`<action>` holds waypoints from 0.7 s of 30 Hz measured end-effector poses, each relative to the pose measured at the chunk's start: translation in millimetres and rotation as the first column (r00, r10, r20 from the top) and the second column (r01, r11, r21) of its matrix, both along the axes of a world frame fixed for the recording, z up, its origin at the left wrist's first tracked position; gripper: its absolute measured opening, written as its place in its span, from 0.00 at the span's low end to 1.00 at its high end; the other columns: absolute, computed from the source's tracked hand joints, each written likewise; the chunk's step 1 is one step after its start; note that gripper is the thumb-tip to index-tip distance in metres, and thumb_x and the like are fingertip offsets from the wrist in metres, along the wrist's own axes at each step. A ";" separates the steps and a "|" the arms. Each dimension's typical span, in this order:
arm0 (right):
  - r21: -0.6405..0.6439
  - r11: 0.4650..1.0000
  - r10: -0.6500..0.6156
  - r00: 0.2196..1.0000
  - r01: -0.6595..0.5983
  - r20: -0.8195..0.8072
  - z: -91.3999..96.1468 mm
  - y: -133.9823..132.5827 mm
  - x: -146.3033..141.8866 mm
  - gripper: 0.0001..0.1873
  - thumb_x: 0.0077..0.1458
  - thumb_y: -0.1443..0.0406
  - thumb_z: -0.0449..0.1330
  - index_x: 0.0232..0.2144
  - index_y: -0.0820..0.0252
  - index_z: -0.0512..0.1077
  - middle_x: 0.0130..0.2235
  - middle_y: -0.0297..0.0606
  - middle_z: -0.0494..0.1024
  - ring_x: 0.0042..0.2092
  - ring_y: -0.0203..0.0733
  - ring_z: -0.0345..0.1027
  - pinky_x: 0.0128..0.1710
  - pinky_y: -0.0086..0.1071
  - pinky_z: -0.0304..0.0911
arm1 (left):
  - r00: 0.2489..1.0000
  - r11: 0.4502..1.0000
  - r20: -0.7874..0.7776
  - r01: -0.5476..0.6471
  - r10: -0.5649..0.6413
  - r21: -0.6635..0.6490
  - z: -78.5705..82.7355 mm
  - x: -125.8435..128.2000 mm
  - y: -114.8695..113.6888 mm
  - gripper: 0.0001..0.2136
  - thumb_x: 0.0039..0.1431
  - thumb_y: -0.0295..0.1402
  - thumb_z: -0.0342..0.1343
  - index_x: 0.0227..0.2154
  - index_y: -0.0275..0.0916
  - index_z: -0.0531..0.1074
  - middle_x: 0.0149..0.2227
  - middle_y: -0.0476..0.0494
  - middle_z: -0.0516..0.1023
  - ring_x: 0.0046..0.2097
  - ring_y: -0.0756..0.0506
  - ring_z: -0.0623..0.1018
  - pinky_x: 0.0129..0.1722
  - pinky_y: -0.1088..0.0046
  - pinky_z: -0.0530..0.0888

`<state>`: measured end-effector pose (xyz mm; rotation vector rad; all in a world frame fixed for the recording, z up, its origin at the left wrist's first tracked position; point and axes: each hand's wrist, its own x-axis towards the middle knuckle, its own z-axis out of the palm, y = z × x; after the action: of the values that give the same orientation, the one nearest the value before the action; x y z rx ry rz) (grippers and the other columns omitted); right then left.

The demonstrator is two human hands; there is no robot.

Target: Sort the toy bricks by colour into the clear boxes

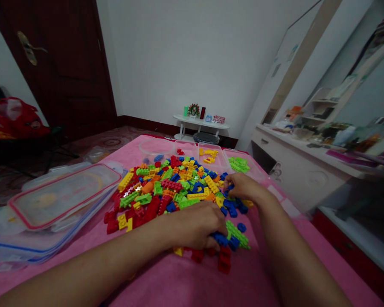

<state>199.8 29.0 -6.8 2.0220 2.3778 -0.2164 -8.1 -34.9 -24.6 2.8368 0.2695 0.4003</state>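
Clutching blue plastic bricks, left hand may knock loose ones off the pink cloth; right hand curls into the pile, its grip unclear.

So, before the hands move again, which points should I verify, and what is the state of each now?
1. Left hand covers blue plastic bricks at the near side of the heap of coloured plastic bricks: ok.
2. Left hand closed on a brick: cannot tell.
3. Right hand touches the heap's right side: ok.
4. Clear plastic trays behind the heap have no lids on: ok.
5. Red plastic bricks lie fully on the pink cloth: ok.
6. Clear plastic lids lie apart from both hands: ok.
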 end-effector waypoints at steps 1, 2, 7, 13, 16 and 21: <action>-0.034 0.999 -0.009 1.000 0.008 -0.009 7.4 -4.5 0.9 0.10 0.36 0.71 0.61 0.27 0.59 0.74 0.30 0.35 0.77 0.33 0.39 0.70 0.31 0.27 0.60 | 1.000 1.000 -0.006 0.002 -0.002 0.007 -3.1 1.5 -0.5 0.07 0.50 0.33 0.60 0.33 0.41 0.75 0.33 0.45 0.77 0.39 0.46 0.74 0.42 0.73 0.68; -0.080 0.996 -0.034 0.999 0.032 -0.024 14.0 -9.1 1.3 0.10 0.35 0.71 0.62 0.27 0.59 0.74 0.28 0.35 0.76 0.31 0.39 0.70 0.29 0.28 0.60 | 1.000 1.000 -0.009 0.000 0.000 0.012 -6.0 2.3 -0.2 0.06 0.51 0.32 0.58 0.34 0.41 0.75 0.34 0.44 0.77 0.39 0.46 0.73 0.42 0.72 0.67; -0.375 0.919 -0.210 0.959 0.126 -0.192 15.3 -23.1 -5.3 0.11 0.35 0.71 0.64 0.27 0.62 0.70 0.19 0.33 0.73 0.22 0.38 0.68 0.22 0.27 0.60 | 0.995 0.991 -0.002 -0.095 0.096 0.098 -12.8 -0.3 1.7 0.06 0.54 0.30 0.54 0.34 0.39 0.74 0.34 0.43 0.75 0.40 0.45 0.72 0.41 0.70 0.67; -0.386 0.918 -0.170 0.969 0.089 -0.180 -3.7 -18.9 -13.1 0.16 0.36 0.73 0.63 0.32 0.61 0.70 0.17 0.31 0.72 0.21 0.39 0.69 0.20 0.26 0.60 | 0.994 0.991 -0.001 -0.113 0.113 0.077 -10.4 -2.1 -1.4 0.02 0.49 0.29 0.57 0.28 0.38 0.72 0.35 0.43 0.73 0.40 0.45 0.71 0.40 0.71 0.67; -0.279 0.959 -0.086 0.987 0.045 -0.136 11.7 -19.5 -10.8 0.09 0.39 0.70 0.62 0.29 0.62 0.73 0.19 0.34 0.74 0.23 0.39 0.70 0.22 0.26 0.61 | 0.976 0.980 0.126 -0.165 0.179 -0.115 -6.9 -2.1 5.1 0.01 0.49 0.26 0.56 0.26 0.37 0.70 0.36 0.44 0.73 0.40 0.46 0.71 0.40 0.72 0.67; 0.297 0.955 0.071 0.978 -0.010 -0.194 43.5 -23.5 -20.9 0.11 0.47 0.63 0.61 0.34 0.61 0.76 0.36 0.40 0.79 0.39 0.44 0.72 0.39 0.32 0.63 | 0.774 0.596 0.286 -0.143 0.565 -0.790 -6.5 -2.9 26.0 0.07 0.50 0.31 0.56 0.23 0.35 0.66 0.27 0.48 0.71 0.30 0.51 0.71 0.34 0.74 0.69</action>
<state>178.9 5.5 36.7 2.1626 2.7186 -0.0721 -11.0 -9.0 -31.1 1.7560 0.7311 0.8868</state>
